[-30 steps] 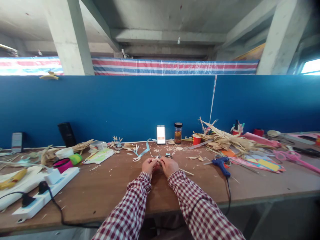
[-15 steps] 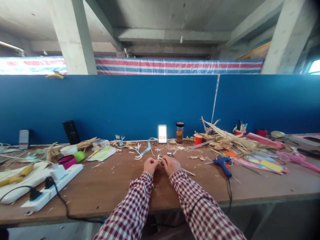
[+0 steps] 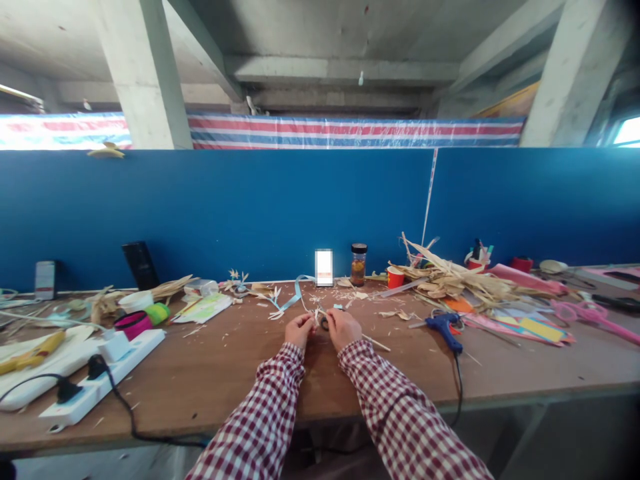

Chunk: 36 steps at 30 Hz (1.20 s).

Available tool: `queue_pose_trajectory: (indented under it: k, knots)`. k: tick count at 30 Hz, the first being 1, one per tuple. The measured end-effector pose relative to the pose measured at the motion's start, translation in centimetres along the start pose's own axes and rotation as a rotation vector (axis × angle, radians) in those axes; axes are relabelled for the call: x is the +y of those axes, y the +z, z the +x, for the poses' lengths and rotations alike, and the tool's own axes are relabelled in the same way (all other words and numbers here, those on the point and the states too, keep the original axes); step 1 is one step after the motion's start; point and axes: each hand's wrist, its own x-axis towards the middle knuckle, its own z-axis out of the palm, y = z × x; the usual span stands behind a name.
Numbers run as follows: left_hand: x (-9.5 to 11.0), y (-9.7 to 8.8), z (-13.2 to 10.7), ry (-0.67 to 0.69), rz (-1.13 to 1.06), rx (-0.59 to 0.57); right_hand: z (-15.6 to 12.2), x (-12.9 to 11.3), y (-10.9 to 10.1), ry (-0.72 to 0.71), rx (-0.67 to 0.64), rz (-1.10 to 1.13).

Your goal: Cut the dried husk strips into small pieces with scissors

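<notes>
My left hand (image 3: 300, 331) is closed in a pinch above the middle of the table. A small pale piece, like a strip of dried husk (image 3: 316, 316), shows at its fingertips. Close beside it, my right hand (image 3: 345, 329) is closed too, fingers bent down. A dark ring-shaped thing (image 3: 325, 324) shows at the right fingertips; its kind is too small to tell and the fingers partly cover it. A thin pale stick (image 3: 377, 343) juts out to the right from behind the right hand and wrist.
Husk scraps and a light blue ribbon (image 3: 298, 291) lie beyond my hands. A lidded jar (image 3: 359, 267) and a red cup (image 3: 395, 275) stand behind. To the right are a blue glue gun (image 3: 445, 330), dried husks (image 3: 450, 277) and pink scissors (image 3: 587, 313); left, a power strip (image 3: 107, 377).
My hands have drawn slightly apart, the left one a little leftward. The dark ring now shows in the gap between them.
</notes>
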Motion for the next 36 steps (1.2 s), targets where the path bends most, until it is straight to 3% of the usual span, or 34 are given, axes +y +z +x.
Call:
queue_pose_trajectory:
  k: [14, 23, 28, 36]
  knots:
    - [0.9, 0.7, -1.2, 0.054, 0.219, -0.196, -0.5, -1.1, -0.1, -0.092, 0.042, 0.022]
    - [0.5, 0.6, -0.9, 0.052, 0.268, -0.222, -0.4, -0.7, 0.1, -0.018, 0.118, 0.037]
    - [0.2, 0.3, -0.6, 0.049, 0.230, -0.182, -0.4, -0.5, 0.3, -0.005, 0.127, 0.073]
    - [-0.1, -0.1, -0.2, 0.076, 0.179, -0.187, -0.5, -0.4, 0.5, -0.094, 0.064, 0.105]
